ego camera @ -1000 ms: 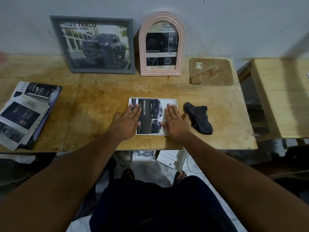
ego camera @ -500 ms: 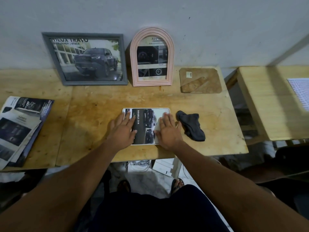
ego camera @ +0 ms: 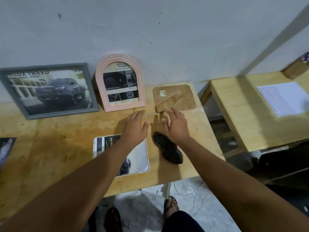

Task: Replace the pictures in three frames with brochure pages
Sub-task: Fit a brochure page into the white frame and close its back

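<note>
Near the desk's [ego camera: 66, 139] front edge, the small frame [ego camera: 139, 155] is laid flat beneath the left forearm. Left hand [ego camera: 135, 127] and right hand [ego camera: 176, 127] are stretched forward, fingers [ego camera: 173, 113] spread, nothing held, seemingly just short of the backing board [ego camera: 181, 97].

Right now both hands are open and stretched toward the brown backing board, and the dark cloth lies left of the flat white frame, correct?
Not quite. The head view shows the dark cloth lying to the right of the flat white frame, not the left. The rest holds: the left hand and right hand are both open and stretched toward the brown backing board.
</note>
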